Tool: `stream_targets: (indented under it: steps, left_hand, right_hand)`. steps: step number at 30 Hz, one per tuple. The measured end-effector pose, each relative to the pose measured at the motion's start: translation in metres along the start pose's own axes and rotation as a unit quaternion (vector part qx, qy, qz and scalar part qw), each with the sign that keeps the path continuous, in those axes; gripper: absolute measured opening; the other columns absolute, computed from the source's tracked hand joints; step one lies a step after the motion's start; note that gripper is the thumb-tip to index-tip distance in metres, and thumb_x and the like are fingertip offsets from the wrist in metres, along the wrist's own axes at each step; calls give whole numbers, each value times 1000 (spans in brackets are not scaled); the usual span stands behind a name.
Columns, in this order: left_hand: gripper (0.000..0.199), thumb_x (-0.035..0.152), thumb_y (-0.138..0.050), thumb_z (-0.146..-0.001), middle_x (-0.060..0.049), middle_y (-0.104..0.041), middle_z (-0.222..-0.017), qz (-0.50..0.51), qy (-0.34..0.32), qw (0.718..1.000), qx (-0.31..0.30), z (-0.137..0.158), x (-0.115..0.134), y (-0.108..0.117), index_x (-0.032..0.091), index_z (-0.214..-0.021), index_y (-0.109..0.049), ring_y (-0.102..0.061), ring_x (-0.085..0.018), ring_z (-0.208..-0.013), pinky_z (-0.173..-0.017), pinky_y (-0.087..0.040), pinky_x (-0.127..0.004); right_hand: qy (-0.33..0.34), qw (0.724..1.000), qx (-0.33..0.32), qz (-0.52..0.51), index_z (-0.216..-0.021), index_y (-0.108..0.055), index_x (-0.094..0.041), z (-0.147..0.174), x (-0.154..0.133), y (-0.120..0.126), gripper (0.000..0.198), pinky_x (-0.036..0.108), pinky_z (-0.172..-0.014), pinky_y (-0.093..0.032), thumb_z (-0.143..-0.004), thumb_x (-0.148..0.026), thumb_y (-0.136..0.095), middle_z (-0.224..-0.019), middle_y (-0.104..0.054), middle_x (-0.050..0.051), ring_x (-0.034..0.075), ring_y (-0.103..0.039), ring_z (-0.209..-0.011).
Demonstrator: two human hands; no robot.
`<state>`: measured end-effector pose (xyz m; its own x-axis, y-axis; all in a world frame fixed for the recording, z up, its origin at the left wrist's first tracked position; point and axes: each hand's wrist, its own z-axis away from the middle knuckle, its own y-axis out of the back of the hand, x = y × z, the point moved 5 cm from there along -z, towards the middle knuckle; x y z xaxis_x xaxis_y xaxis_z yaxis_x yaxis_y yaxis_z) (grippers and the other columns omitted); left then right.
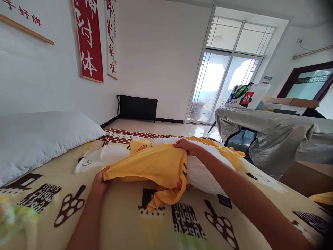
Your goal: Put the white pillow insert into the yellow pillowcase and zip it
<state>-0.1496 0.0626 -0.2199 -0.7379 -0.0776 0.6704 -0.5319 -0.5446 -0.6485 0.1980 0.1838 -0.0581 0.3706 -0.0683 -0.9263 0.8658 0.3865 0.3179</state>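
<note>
A yellow fabric cover (148, 158) with black and red printed marks is stretched between my hands above the bed. My left hand (101, 180) is closed on its left corner. Higher and to the right, my right hand (186, 146) pinches the upper edge. Beneath and beyond my right hand lies a white pillow (205, 177), partly covered by the yellow fabric. More yellow fabric spreads along the pillow's far side. A crumpled part of the cover hangs down onto the blanket in front. How far the pillow sits inside the cover is hidden.
A patterned cream blanket (119, 215) covers the bed. Another white pillow (47, 139) lies at the left by the wall. At the right stands a table under a silvery cover (265, 121), with a bag (244, 95) and boxes on it. A black folded panel (137, 108) leans at the far wall.
</note>
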Motion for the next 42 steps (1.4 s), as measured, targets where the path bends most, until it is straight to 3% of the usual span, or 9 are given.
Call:
stream_targets:
  steps: [6,11,13,16,19,22,26,32,42]
  left_hand:
    - [13,8,-47,-81,-3,-61,-59,-99,-48,994,8,12,7,-14,12,-78,-60,-60,-15,-50,-48,-51,-23]
    - [10,28,-57,-79,1,-55,-65,-184,-227,951,105,48,44,-22,20,-75,-55,-57,-16,-63,-55,-49,-20]
    - [12,26,-65,-76,-2,-57,-77,-261,-422,859,128,80,60,-41,21,-79,-55,-56,-19,-80,-75,-48,-23]
    - [9,22,-60,-79,-2,-55,-72,-418,-668,616,1,133,42,-97,21,-73,-54,-52,-20,-75,-83,-40,-30]
    - [18,18,-50,-84,-2,-52,-64,-554,-690,420,-203,163,-19,-142,20,-66,-52,-48,-18,-66,-71,-37,-31]
    - [5,21,-56,-80,-5,-58,-88,-647,-629,304,-305,171,-70,-155,18,-84,-55,-51,-21,-84,-75,-37,-33]
    - [28,16,-58,-77,-7,-54,-112,-697,-613,242,-282,162,-93,-151,18,-103,-52,-49,-24,-98,-83,-35,-37]
    - [10,7,-49,-83,-5,-54,-84,-690,-659,171,-244,153,-104,-150,16,-83,-54,-49,-21,-80,-74,-35,-35]
    - [13,9,-52,-82,-3,-51,-74,-644,-671,208,-303,171,-127,-153,18,-73,-49,-46,-19,-73,-68,-31,-34]
  right_hand:
    - [-9,999,51,-7,-63,-54,-17,5,29,37,29,23,-49,-47,-59,-27,-81,-59,-59,0,12,-56,-54]
    - [9,998,54,-15,-64,-56,-18,-2,32,32,25,23,-52,-49,-59,-27,-79,-62,-62,1,13,-58,-58]
    - [12,999,42,-19,-63,-56,-19,-5,32,29,24,23,-52,-49,-60,-27,-78,-62,-62,1,14,-59,-59]
    - [10,999,19,-25,-68,-59,-19,-7,33,25,22,24,-56,-51,-61,-29,-77,-69,-66,2,15,-62,-64]
    - [4,999,-20,-28,-74,-62,-18,-4,32,20,23,25,-62,-54,-63,-32,-77,-77,-69,4,17,-64,-71]
    - [4,997,-79,-23,-77,-64,-16,4,30,17,25,25,-68,-53,-65,-33,-77,-84,-71,6,18,-66,-78]
    - [-6,986,-168,-2,-79,-65,-15,12,34,14,29,25,-69,-54,-62,-33,-81,-86,-71,6,19,-67,-79]
    - [-44,988,-147,-30,-76,-63,-17,1,52,14,30,22,-61,-54,-60,-32,-83,-81,-71,4,15,-66,-67]
    - [-37,978,-158,-132,-84,-65,-14,-11,90,4,26,25,-66,-55,-66,-28,-79,-83,-72,7,17,-68,-70]
